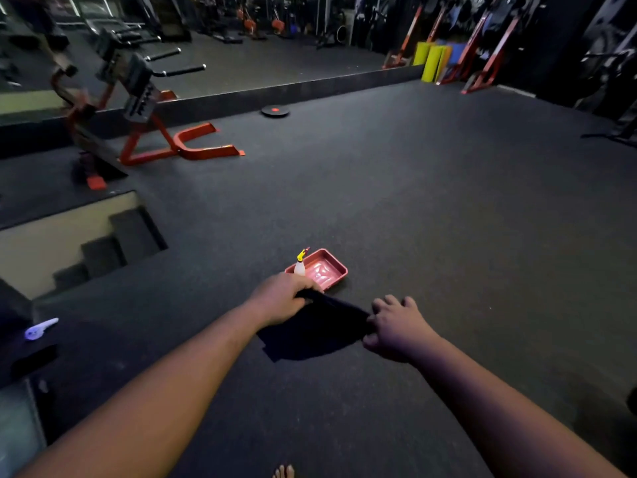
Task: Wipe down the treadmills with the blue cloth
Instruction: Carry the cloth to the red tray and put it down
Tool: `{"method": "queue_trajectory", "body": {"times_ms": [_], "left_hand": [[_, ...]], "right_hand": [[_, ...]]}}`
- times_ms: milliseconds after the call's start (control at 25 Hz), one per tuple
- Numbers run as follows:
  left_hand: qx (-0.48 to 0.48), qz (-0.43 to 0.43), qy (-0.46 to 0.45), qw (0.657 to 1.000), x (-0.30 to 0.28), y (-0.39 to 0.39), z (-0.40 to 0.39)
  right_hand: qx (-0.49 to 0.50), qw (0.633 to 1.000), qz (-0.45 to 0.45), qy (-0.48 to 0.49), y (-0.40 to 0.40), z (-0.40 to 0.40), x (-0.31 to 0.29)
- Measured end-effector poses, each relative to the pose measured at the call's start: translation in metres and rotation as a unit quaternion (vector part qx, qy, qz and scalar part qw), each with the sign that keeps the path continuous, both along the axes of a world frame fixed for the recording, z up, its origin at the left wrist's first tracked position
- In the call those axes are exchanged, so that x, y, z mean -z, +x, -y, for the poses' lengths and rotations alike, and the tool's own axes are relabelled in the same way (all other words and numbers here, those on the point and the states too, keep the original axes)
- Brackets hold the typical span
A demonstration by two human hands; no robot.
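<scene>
A dark blue cloth (310, 334) hangs stretched between both hands above the black gym floor. My left hand (281, 298) grips its far left corner with closed fingers. My right hand (396, 327) pinches its right edge between thumb and fingers. Just beyond the cloth a red tray (327, 270) sits on the floor, and a small clear spray bottle (300, 265) with a yellow and red nozzle stands at the tray's left corner. No treadmill is clearly in view.
A stairwell opening (79, 243) drops away at the left. A red-framed exercise machine (151, 132) stands at the far left by a mirror wall. A black weight plate (274, 111) lies near the mirror. Red racks and yellow mats (434, 62) line the back right. My bare toes (284, 472) show at the bottom.
</scene>
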State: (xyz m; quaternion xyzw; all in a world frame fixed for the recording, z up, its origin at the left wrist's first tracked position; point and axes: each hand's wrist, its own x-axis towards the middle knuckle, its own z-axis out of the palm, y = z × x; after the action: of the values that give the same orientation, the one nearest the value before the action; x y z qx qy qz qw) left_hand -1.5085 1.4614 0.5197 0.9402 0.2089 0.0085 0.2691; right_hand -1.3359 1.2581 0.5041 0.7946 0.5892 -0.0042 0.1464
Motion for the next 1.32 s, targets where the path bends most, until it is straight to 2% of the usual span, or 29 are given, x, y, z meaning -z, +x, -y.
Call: {"method": "queue_trajectory", "body": {"times_ms": [40,120,200,240,320,400,440,480,520,560,640,680,800,840,880,920,960,1040,1080,1160,1200,1240,1320], "left_hand": [[-0.015,-0.001,0.006,1.0,-0.001,0.013,-0.022],[-0.052,0.029,-0.025,0.998,0.0,0.038,-0.061],[-0.078,0.082,-0.106,0.988,0.0,0.066,-0.092],[-0.091,0.117,-0.152,0.977,-0.003,0.084,-0.106],[-0.136,0.214,-0.271,0.928,-0.02,0.122,-0.129],[-0.188,0.309,-0.399,0.843,-0.037,0.167,-0.155],[-0.198,0.313,-0.448,0.814,-0.04,0.186,-0.168],[-0.196,0.279,-0.471,0.814,-0.037,0.203,-0.177],[-0.187,0.22,-0.477,0.83,-0.03,0.218,-0.182],[-0.183,0.164,-0.482,0.841,-0.019,0.232,-0.184],[-0.22,0.129,-0.484,0.837,0.009,0.26,-0.19],[-0.253,0.137,-0.494,0.821,0.021,0.276,-0.196],[-0.364,0.146,-0.537,0.747,0.045,0.321,-0.225],[-0.393,0.152,-0.544,0.725,0.056,0.331,-0.24],[-0.396,0.15,-0.548,0.721,0.069,0.341,-0.257],[-0.369,0.128,-0.54,0.746,0.078,0.35,-0.272],[-0.321,0.087,-0.509,0.794,0.087,0.36,-0.287],[-0.226,-0.017,-0.368,0.902,0.111,0.388,-0.322],[-0.204,-0.056,-0.292,0.933,0.122,0.401,-0.335],[-0.179,-0.105,-0.192,0.959,0.15,0.428,-0.367],[-0.173,-0.128,-0.159,0.964,0.164,0.44,-0.381],[-0.164,-0.153,-0.122,0.967,0.18,0.45,-0.396],[-0.126,-0.212,-0.037,0.968,0.202,0.463,-0.415]], "right_hand": [[0.003,0.999,0.019,0.039,0.02,-0.014,-0.003],[0.005,0.99,-0.03,0.141,0.057,-0.039,-0.015],[0.026,0.955,-0.155,0.252,0.087,-0.063,-0.027],[0.045,0.923,-0.228,0.305,0.1,-0.077,-0.032],[0.09,0.829,-0.365,0.414,0.129,-0.113,-0.048],[0.125,0.697,-0.483,0.515,0.171,-0.159,-0.068],[0.138,0.621,-0.549,0.542,0.194,-0.18,-0.076],[0.146,0.554,-0.618,0.538,0.219,-0.198,-0.076],[0.169,0.512,-0.683,0.492,0.245,-0.211,-0.067],[0.206,0.504,-0.731,0.411,0.266,-0.221,-0.053],[0.267,0.547,-0.757,0.239,0.285,-0.226,-0.016],[0.279,0.559,-0.751,0.213,0.297,-0.233,0.001],[0.33,0.504,-0.76,0.245,0.33,-0.267,0.037],[0.341,0.499,-0.758,0.245,0.342,-0.281,0.047],[0.356,0.52,-0.74,0.237,0.356,-0.296,0.058],[0.372,0.562,-0.703,0.226,0.367,-0.31,0.067],[0.385,0.603,-0.661,0.227,0.376,-0.325,0.076],[0.42,0.651,-0.574,0.264,0.403,-0.361,0.096],[0.425,0.665,-0.548,0.277,0.415,-0.378,0.103],[0.405,0.684,-0.547,0.262,0.439,-0.414,0.125],[0.376,0.71,-0.552,0.226,0.451,-0.43,0.136],[0.336,0.755,-0.535,0.174,0.462,-0.444,0.15],[0.244,0.86,-0.445,0.043,0.48,-0.463,0.174]]}}
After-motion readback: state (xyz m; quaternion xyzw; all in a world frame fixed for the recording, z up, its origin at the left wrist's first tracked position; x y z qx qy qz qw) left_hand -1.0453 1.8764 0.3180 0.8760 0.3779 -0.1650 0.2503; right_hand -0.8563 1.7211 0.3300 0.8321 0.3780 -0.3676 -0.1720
